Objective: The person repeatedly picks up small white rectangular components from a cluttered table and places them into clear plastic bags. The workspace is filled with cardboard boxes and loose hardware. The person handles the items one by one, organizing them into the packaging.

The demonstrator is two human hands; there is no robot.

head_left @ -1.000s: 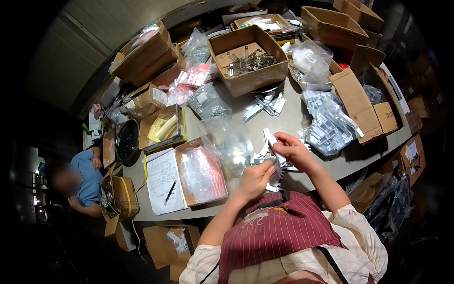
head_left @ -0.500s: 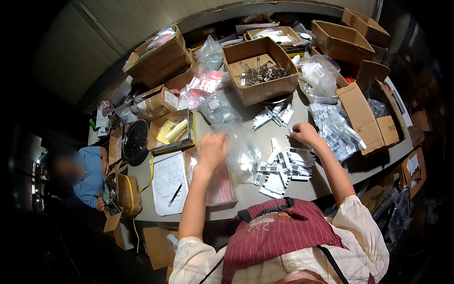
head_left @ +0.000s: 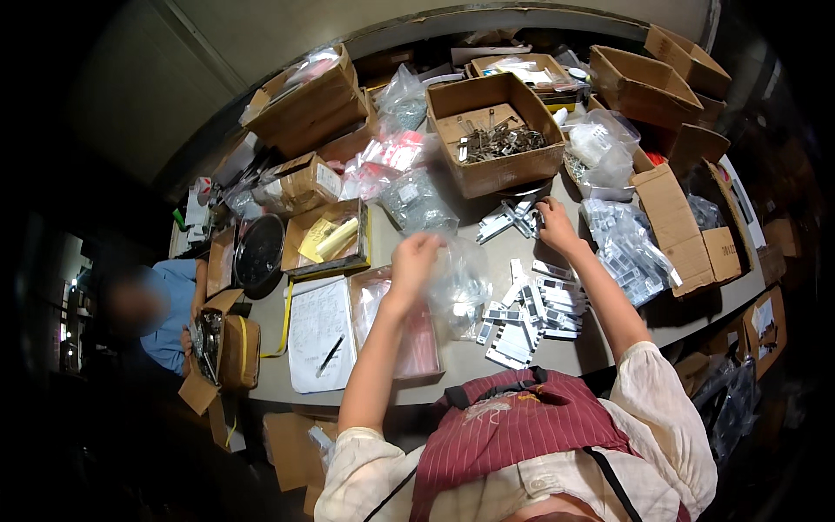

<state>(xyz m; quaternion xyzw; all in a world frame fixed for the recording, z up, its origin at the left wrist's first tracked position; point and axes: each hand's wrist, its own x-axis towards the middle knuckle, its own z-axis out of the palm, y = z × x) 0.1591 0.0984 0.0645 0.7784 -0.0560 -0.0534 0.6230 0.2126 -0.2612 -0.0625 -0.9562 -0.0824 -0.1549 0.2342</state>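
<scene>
While surveying the worktop (head_left: 496, 250), found white-and-grey strips (head_left: 561, 300) lying loose in two groups: a small pile (head_left: 494, 224) near the foot of a deep cardboard box (head_left: 507, 180), and a larger heap (head_left: 529, 317) nearer the maroon apron (head_left: 522, 418). Located the right hand (head_left: 557, 224) at the right edge of the small pile, with fingers bent down beside the strips; could not tell grip or contact from this view. Located the left hand (head_left: 415, 261) raised by the upper left part of a clear plastic bag (head_left: 461, 283), with fingers curled inward but blurred; could not confirm anything held. Judged slippage the chief risk: noted strips crossed at odd angles, resting on one another, and so liable to slide or scatter if knocked by the right forearm (head_left: 600, 283), close beside the larger heap. Considered snagging a second risk, given the thin film of the clear plastic bag spread near both the left hand and the larger heap, and apt to catch on fingers and drag strips along. As to appearance, recorded slim, straight, pale strips with dark rectangular insets and, on several, a toothed edge. Observed bright upper faces, but could not make out finer detail or any damage at this size.
</scene>
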